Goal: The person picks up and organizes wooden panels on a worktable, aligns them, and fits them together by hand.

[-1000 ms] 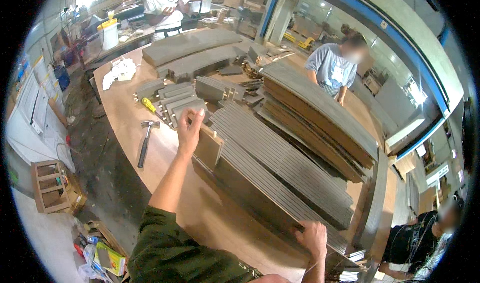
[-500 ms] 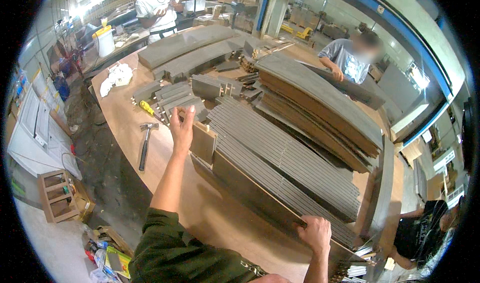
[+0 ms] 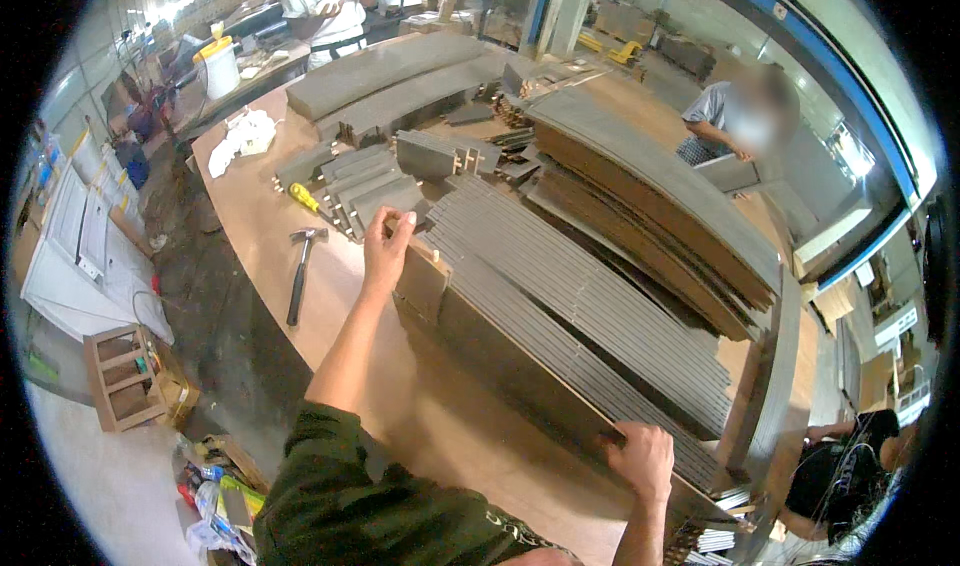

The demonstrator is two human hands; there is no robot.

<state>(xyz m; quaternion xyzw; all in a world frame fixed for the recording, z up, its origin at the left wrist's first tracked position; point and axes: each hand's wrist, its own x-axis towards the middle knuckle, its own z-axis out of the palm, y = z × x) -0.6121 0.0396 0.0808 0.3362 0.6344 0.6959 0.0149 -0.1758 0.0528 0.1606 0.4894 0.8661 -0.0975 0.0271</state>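
Observation:
My left hand is at the left end of a short brown board, its thumb and bent fingers closed about the upper corner. A pale wooden dowel sticks up from that board's top edge. The short board meets a long narrow board standing on edge across the table. Near the other end of the long board, my right hand is wrapped over its top edge. Behind it lie rows of thin grey strips packed side by side.
On the table's left lie a hammer, a yellow-handled screwdriver, a white cloth and short doweled boards. Curved panels are stacked beyond the strips. Co-workers stand far left, far right and at the near right.
The whole view has shifted slightly. My hands stay at the same two boards, and my left fingers sit a little lower over the corner. The far-right co-worker has moved right with a panel.

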